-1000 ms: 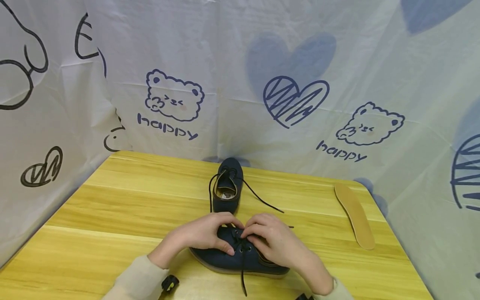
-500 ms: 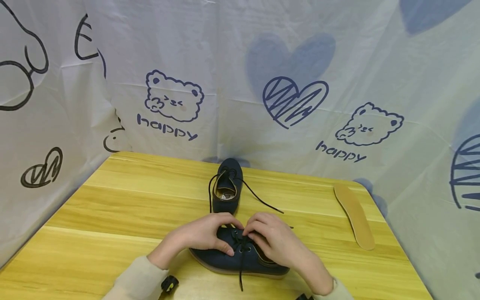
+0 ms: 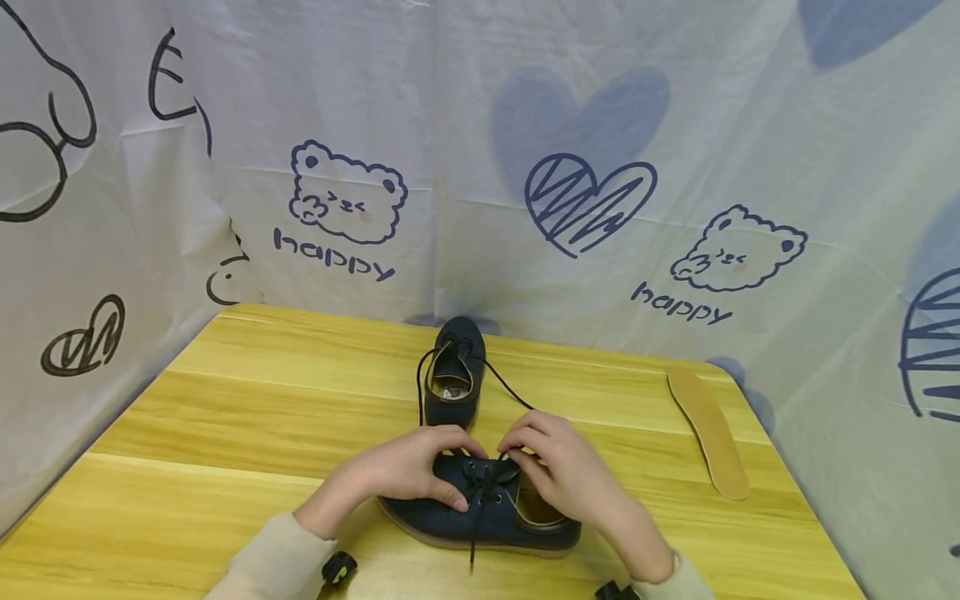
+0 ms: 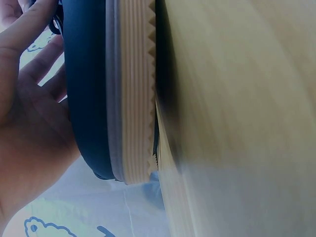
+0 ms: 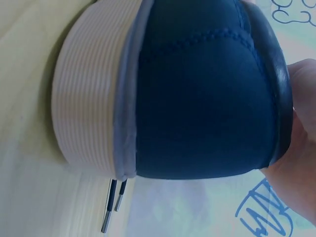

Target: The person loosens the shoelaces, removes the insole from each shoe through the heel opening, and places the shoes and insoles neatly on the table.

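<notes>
A navy lace-up shoe [image 3: 442,521] lies sole-down across the table's front, toe to the left. Its front part is held by my left hand [image 3: 416,467], thumb on the near side and fingers over the far side. My right hand [image 3: 562,471] pinches a black shoelace [image 3: 503,455] just above the far eyelets. Another stretch of lace hangs over the shoe's near side. In the left wrist view, the ribbed tan sole [image 4: 136,94] borders the dark upper [image 4: 86,98]. The right wrist view is filled by the heel [image 5: 202,108], with two lace tips [image 5: 106,219] below it.
A matching navy shoe [image 3: 452,412] stands behind, toe toward the curtain, its laces loose on the wooden table [image 3: 225,417]. A tan insole [image 3: 708,433] lies at the right. White printed curtain [image 3: 465,167] encloses the back and sides.
My right hand has shifted slightly right and away from the lacing, drawing the lace with it. The lace end on the near side has shortened and swung left. My left hand stays put.
</notes>
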{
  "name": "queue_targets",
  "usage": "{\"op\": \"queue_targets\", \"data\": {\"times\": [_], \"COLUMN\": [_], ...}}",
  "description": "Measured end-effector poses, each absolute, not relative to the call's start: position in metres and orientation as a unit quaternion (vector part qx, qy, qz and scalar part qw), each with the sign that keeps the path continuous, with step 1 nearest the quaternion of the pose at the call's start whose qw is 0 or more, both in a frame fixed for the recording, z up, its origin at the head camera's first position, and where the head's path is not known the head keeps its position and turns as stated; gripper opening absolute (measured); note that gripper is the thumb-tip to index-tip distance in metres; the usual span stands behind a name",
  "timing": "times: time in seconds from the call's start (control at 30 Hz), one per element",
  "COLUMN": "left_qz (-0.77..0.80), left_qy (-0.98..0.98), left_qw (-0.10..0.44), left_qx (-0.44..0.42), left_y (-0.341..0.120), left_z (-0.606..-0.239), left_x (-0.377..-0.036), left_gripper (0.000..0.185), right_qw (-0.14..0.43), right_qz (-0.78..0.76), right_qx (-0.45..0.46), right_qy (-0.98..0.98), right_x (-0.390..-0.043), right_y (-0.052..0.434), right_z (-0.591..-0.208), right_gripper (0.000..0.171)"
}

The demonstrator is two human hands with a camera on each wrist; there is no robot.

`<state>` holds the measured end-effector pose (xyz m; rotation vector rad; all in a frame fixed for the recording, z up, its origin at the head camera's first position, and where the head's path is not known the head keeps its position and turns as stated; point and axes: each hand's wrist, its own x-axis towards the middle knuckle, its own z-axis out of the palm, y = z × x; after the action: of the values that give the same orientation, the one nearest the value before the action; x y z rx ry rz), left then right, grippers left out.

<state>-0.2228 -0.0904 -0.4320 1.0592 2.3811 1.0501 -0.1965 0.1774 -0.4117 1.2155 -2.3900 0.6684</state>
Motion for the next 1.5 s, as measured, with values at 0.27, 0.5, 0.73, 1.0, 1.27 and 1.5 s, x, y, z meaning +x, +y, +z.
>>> {"op": "queue_targets", "data": {"times": [0.27,0.5,0.73,1.0,1.27,1.5], "left_qz": [0.365,0.365,0.366,0.364,0.372,0.371], "left_qy": [0.838,0.837,0.838,0.839,0.834,0.833], "left_qw": [0.161,0.161,0.162,0.161,0.163,0.165], "left_qx": [0.373,0.373,0.372,0.372,0.374,0.375], "left_y": [-0.09,-0.09,-0.09,-0.09,-0.09,-0.091], "left_z": [-0.432,-0.432,-0.432,-0.431,-0.431,-0.431], "left_x": [-0.223,-0.223,-0.222,-0.222,-0.222,-0.222], "left_gripper": [0.055,0.055,0.055,0.055,0.055,0.055], "right_qw": [0.19,0.145,0.115,0.146,0.162,0.152], "right_qz": [0.237,0.217,0.207,0.222,0.256,0.255], "right_qx": [0.399,0.367,0.353,0.367,0.454,0.491], "right_qy": [-0.865,-0.893,-0.905,-0.892,-0.838,-0.819], "right_x": [-0.199,-0.199,-0.199,-0.196,-0.191,-0.187], "right_y": [0.184,0.187,0.187,0.184,0.177,0.172], "right_z": [-0.411,-0.411,-0.41,-0.407,-0.406,-0.407], "right_gripper": [0.019,0.018,0.018,0.025,0.022,0.021]}}
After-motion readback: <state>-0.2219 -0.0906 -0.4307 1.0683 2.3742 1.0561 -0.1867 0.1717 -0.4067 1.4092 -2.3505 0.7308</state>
